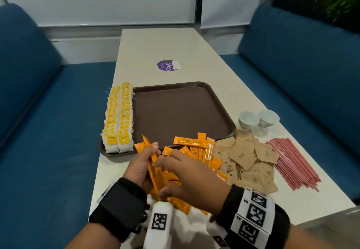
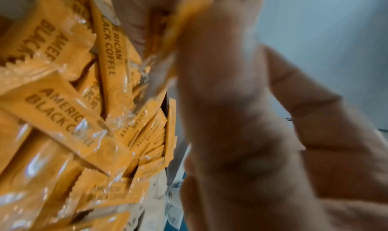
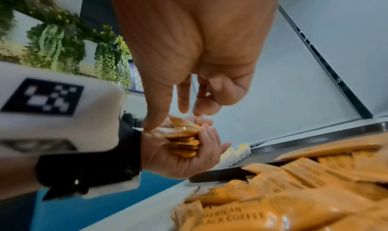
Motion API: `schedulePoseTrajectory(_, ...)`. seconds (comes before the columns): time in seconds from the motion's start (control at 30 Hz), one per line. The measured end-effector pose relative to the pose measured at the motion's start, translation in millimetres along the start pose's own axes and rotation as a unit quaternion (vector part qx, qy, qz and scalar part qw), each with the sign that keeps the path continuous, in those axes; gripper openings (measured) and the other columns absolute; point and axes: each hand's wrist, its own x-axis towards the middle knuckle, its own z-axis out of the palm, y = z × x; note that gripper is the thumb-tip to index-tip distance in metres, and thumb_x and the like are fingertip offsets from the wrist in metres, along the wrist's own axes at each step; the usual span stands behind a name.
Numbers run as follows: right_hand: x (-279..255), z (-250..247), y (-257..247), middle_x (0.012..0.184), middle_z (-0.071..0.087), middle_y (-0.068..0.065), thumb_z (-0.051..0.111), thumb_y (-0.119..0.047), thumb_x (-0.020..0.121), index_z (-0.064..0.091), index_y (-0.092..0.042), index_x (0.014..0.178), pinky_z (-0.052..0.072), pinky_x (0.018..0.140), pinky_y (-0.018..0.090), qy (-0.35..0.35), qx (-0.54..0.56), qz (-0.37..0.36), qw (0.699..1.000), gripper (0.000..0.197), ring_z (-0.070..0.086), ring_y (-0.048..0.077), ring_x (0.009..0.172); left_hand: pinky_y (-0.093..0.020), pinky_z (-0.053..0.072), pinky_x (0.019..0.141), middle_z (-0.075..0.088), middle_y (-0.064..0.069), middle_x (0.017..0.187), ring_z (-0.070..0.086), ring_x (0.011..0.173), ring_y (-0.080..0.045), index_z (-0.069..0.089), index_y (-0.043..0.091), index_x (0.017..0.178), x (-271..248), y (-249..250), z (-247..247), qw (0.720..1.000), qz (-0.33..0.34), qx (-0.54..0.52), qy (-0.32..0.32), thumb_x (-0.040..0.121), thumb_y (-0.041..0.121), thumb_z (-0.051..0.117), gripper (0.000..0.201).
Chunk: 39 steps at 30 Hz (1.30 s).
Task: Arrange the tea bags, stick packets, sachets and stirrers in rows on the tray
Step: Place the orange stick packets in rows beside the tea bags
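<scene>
My left hand (image 1: 146, 157) grips a bundle of orange stick packets (image 1: 154, 172), stacked flat in its curled fingers (image 3: 208, 135) in the right wrist view. My right hand (image 1: 167, 176) reaches across with fairly straight fingers, the index fingertip (image 3: 153, 123) touching the top of that bundle (image 3: 184, 143). More loose stick packets (image 1: 196, 149) lie under both hands, in front of the brown tray (image 1: 185, 110). Two rows of yellow tea bags (image 1: 118, 116) fill the tray's left side. Brown sachets (image 1: 245, 157) and red stirrers (image 1: 292, 163) lie on the table to the right.
Two small white cups (image 1: 257, 120) stand right of the tray, behind the sachets. A purple sticker (image 1: 168, 65) is on the white table (image 1: 155, 44) beyond the tray. Blue benches (image 1: 39, 112) flank the table on both sides.
</scene>
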Motion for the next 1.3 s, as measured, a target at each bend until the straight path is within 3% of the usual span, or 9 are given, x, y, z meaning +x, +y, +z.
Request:
schedulePoseTrajectory(0.1, -2.9, 6.5, 1.6, 0.120, 0.045, -0.008, 0.069, -0.036, 0.082, 0.051, -0.032, 0.125, 0.050, 0.084, 0.031, 0.009, 0.048, 0.002, 0.999, 0.047, 0.046, 0.008, 0.100, -0.035, 0.049, 0.062, 0.059, -0.007, 0.060, 0.061, 0.056, -0.021, 0.058, 0.013, 0.077, -6.6, -3.2, 4.7, 0.998, -0.044, 0.003, -0.047, 0.085, 0.023, 0.059, 0.013)
schedulePoseTrajectory(0.23, -3.6, 11.3, 7.2, 0.107, 0.045, -0.012, 0.067, -0.028, 0.085, 0.059, -0.026, 0.117, 0.048, 0.079, 0.026, 0.045, 0.063, 0.001, 0.997, 0.033, 0.042, 0.004, 0.090, -0.038, 0.050, 0.066, 0.065, -0.011, 0.095, 0.063, 0.076, -0.027, 0.063, 0.012, 0.091, -8.9, -10.9, 6.9, 0.997, -0.051, 0.004, -0.055, 0.076, 0.015, 0.060, 0.016)
schedulePoseTrajectory(0.33, -7.7, 9.0, 10.5, 0.097, 0.043, -0.013, 0.068, -0.030, 0.084, 0.061, -0.024, 0.115, 0.046, 0.077, 0.025, 0.061, 0.072, -0.010, 0.995, 0.033, 0.042, 0.003, 0.086, -0.036, 0.051, 0.063, 0.064, -0.011, 0.083, 0.062, 0.069, -0.024, 0.063, 0.014, 0.094, -13.1, -14.8, 11.6, 0.997, -0.058, 0.008, -0.040, 0.085, 0.016, 0.056, 0.012)
schedulePoseTrajectory(0.43, -17.8, -11.1, 25.6, 0.085, 0.044, -0.018, 0.069, -0.038, 0.081, 0.063, -0.027, 0.111, 0.046, 0.073, 0.024, 0.076, 0.088, -0.012, 0.993, 0.032, 0.044, 0.001, 0.077, -0.021, 0.048, 0.042, 0.055, -0.003, 0.059, 0.052, 0.044, -0.013, 0.059, 0.013, 0.087, -11.9, -11.6, 14.4, 0.999, -0.045, -0.021, -0.007, 0.086, 0.014, 0.054, 0.005)
schedulePoseTrajectory(0.57, -39.4, -37.8, 74.9, 0.073, 0.046, -0.020, 0.071, -0.025, 0.082, 0.069, -0.026, 0.090, 0.041, 0.065, 0.021, 0.143, 0.027, 0.045, 0.988, 0.008, 0.045, -0.004, 0.068, -0.017, 0.042, 0.034, 0.052, 0.001, 0.053, 0.048, 0.037, -0.008, 0.054, 0.013, 0.071, -8.2, -0.7, 6.0, 0.998, -0.025, -0.055, 0.009, 0.083, 0.018, 0.058, 0.014)
schedulePoseTrajectory(0.67, -53.7, -41.5, 98.0, 0.078, 0.049, -0.019, 0.069, -0.024, 0.083, 0.067, -0.033, 0.086, 0.037, 0.065, 0.017, 0.068, -0.043, 0.070, 0.994, 0.010, 0.046, -0.001, 0.072, -0.016, 0.043, 0.035, 0.051, 0.002, 0.053, 0.048, 0.037, -0.007, 0.054, 0.014, 0.069, -9.7, -3.4, 1.6, 0.999, -0.015, -0.048, 0.012, 0.078, 0.021, 0.061, 0.014)
schedulePoseTrajectory(0.83, -55.5, -26.1, 94.5, 0.112, 0.047, -0.012, 0.057, -0.025, 0.090, 0.062, -0.040, 0.115, 0.036, 0.072, 0.018, -0.090, -0.138, 0.011, 0.986, 0.029, 0.040, 0.005, 0.104, -0.016, 0.044, 0.036, 0.054, -0.001, 0.051, 0.049, 0.036, -0.009, 0.057, 0.011, 0.069, -15.6, -12.8, 2.4, 0.998, -0.034, -0.028, 0.043, 0.086, 0.022, 0.060, 0.020)
schedulePoseTrajectory(1.2, -40.7, -5.3, 84.0, 0.118, 0.047, 0.002, 0.047, -0.023, 0.097, 0.052, -0.022, 0.121, 0.041, 0.086, 0.031, -0.116, -0.222, 0.018, 0.968, 0.025, 0.043, 0.019, 0.107, -0.019, 0.046, 0.038, 0.053, -0.005, 0.050, 0.050, 0.037, -0.012, 0.061, 0.009, 0.064, -13.4, -13.1, 8.6, 0.996, -0.066, 0.058, 0.025, 0.077, 0.027, 0.066, 0.024)
schedulePoseTrajectory(1.3, -39.9, -10.9, 78.1, 0.105, 0.055, 0.000, 0.062, -0.022, 0.086, 0.060, -0.023, 0.104, 0.038, 0.070, 0.027, -0.114, -0.218, 0.029, 0.969, 0.018, 0.052, 0.017, 0.097, -0.020, 0.045, 0.037, 0.054, -0.005, 0.054, 0.051, 0.040, -0.012, 0.061, 0.008, 0.084, -10.7, -11.8, 10.9, 0.997, -0.035, 0.062, 0.025, 0.081, 0.015, 0.063, 0.008)
